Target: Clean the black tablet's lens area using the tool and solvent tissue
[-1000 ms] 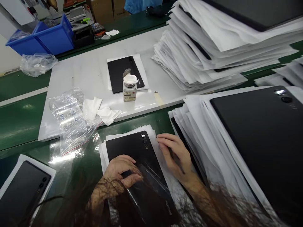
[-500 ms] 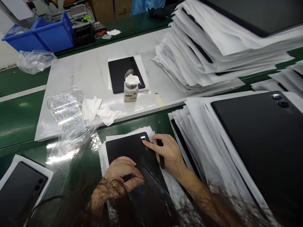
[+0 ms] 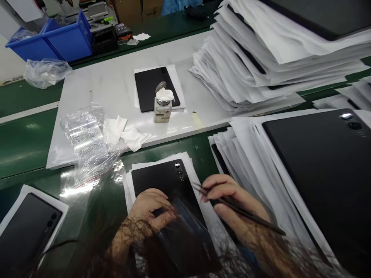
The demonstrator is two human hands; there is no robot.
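A black tablet back cover (image 3: 162,173) with camera rings and small gold dots at its top right lies on white paper sheets (image 3: 129,193) in front of me. My left hand (image 3: 150,210) is over its left side, thumb and fingers closed together on the edge of a clear film (image 3: 188,218) that spreads over the cover's lower part. To the right of the cover, my right hand (image 3: 234,204) grips dark tweezers (image 3: 243,210), their tips pointing left toward the cover's camera end. Loose hair in front of the camera hides part of both forearms and the near edge.
Stacks of black covers between white sheets (image 3: 249,139) stand at right and at back right (image 3: 232,73). On the white board (image 3: 95,85) are a bottle with tissue (image 3: 162,112) and another cover (image 3: 145,87). Plastic bags (image 3: 89,143), tissues (image 3: 135,139) and blue bins (image 3: 68,40) are left.
My right hand has drawn back right and down from the camera rings, its index finger now off the cover. The tweezers have swung round from upright to point left. My left hand stays put.
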